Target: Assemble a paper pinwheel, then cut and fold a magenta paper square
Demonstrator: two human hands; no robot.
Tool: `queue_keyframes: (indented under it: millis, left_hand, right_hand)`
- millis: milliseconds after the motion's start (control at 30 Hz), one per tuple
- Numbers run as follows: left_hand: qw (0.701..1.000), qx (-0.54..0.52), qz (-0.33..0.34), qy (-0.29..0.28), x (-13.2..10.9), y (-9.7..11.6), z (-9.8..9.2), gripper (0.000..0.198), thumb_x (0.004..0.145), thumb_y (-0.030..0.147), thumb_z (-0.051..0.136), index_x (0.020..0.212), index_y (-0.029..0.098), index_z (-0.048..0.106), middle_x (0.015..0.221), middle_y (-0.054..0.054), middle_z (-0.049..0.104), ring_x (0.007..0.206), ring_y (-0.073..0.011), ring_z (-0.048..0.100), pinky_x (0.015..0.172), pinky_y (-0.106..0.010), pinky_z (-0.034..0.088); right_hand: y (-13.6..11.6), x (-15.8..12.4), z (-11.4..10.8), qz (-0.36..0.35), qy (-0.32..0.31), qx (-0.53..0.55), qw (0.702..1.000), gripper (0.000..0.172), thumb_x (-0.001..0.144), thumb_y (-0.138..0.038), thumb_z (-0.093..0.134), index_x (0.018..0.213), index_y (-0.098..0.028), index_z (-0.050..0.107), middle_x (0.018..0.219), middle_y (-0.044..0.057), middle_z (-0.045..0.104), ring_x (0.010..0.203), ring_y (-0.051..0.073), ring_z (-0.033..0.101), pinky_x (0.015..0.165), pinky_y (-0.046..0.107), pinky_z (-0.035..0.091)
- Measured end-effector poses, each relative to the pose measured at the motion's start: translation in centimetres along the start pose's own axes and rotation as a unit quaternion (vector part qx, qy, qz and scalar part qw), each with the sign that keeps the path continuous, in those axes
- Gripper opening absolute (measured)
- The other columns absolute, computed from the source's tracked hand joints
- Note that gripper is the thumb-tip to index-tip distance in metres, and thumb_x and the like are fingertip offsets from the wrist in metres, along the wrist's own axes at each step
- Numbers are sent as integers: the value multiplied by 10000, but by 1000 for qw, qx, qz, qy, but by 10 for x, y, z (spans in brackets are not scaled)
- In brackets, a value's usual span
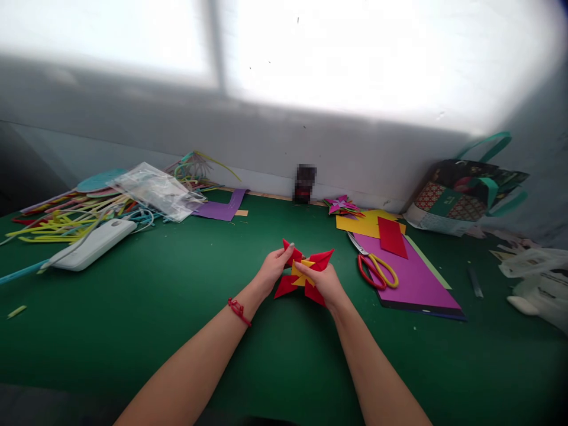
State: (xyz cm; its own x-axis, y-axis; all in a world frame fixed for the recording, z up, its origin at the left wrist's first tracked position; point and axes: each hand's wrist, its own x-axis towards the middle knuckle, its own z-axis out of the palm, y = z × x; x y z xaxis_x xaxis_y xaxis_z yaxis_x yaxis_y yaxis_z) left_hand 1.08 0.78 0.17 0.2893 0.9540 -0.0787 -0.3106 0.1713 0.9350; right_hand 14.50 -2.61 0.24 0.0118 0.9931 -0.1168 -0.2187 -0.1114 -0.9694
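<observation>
Both my hands hold a folded red and yellow paper pinwheel [310, 266] just above the green table [177, 307]. My left hand [271, 271] pinches its upper left red point, fingers closed. A red cord bracelet circles that wrist. My right hand [325, 283] grips the pinwheel's right side, thumb on the yellow centre. Red points stick out above and below my fingers.
Scissors [377, 269] with red and yellow handles lie on purple paper [412, 278], beside yellow and red sheets [377, 228]. A finished pink pinwheel [341, 205] sits by the wall. Left: coloured strips [66, 219], a plastic bag [155, 189], a white case [91, 245]. A patterned bag [461, 195] stands right.
</observation>
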Motion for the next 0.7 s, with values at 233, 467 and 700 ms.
queue_keyframes:
  millis: [233,467,700]
  left_hand:
    - [999,49,2,11,1,6,-4,416,730,531,567,746,129,673,794,-96,679,817,-216,613,776,-308,453]
    - [998,13,-58,26,2,7,-14,432,668,545,622,758,124,661,804,-92,677,761,-204,615,687,-290,465]
    - [995,27,-91,2,3,3,-25,418,643,540,648,718,130,638,731,-69,668,663,-185,617,607,-277,463]
  right_hand:
    - [-5,-1,5,32,10,-9,999,325,534,-353,783,733,-139,640,740,62,664,710,209,627,628,301,494]
    - [-17,9,-20,7,55,-65,996,411,718,-549,568,840,-170,672,732,37,621,698,147,569,532,211,434]
    - [-17,7,-47,33,-72,-151,985,345,690,-464,652,861,-165,646,662,7,594,569,92,514,490,197,414]
